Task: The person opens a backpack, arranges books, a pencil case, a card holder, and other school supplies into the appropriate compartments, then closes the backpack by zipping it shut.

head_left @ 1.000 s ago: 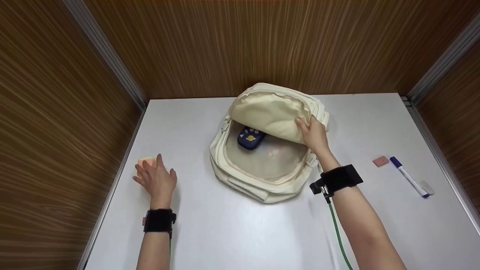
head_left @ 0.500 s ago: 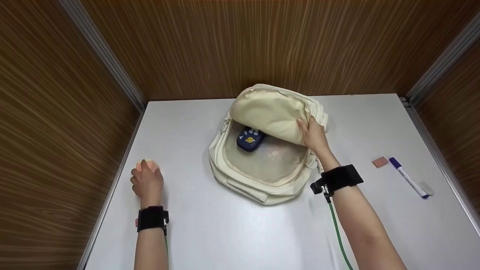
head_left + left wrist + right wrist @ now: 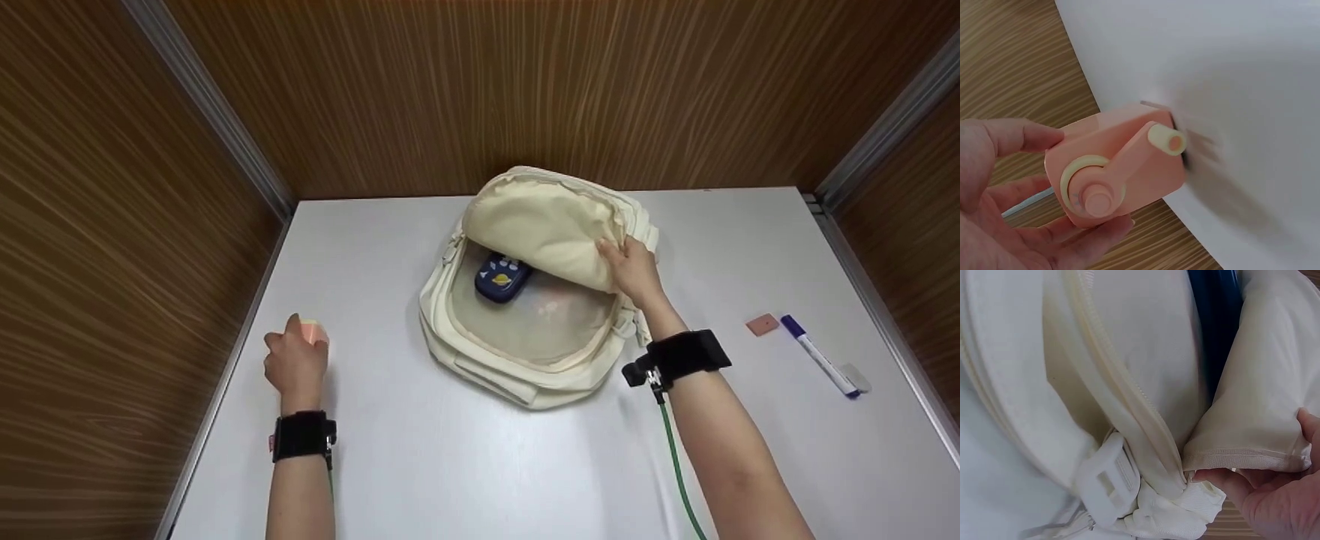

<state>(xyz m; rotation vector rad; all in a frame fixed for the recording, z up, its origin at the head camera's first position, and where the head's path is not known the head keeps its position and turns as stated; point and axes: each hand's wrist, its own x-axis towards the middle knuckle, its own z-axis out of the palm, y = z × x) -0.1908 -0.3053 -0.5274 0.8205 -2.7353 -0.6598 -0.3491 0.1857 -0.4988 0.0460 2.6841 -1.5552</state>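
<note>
A pink pencil sharpener [image 3: 1145, 174] with a crank and a cream knob fills the middle of the left wrist view. My left hand [image 3: 295, 366] grips it, thumb on one side and fingers on the other, at the table's left. A cream backpack [image 3: 480, 367] lies at the centre with its front flap [image 3: 544, 225] folded up. My right hand [image 3: 636, 271] holds the flap's right edge, thumb on the inner face. Inside, on the pale lining, sits a dark blue case [image 3: 501, 279] with planet pictures, its far end hidden under the flap.
To the right lie a pinkish eraser-like block [image 3: 763, 324], a white marker [image 3: 820, 356] with blue ends, and a small pale piece [image 3: 855, 377] beside it. Wood-grain walls [image 3: 480, 97] enclose the white table [image 3: 465, 465] at the back and sides.
My left hand has come down over the pencil sharpener, closed its fingers round it and tilted it slightly. The right hand keeps hold of the backpack flap, nearly still.
</note>
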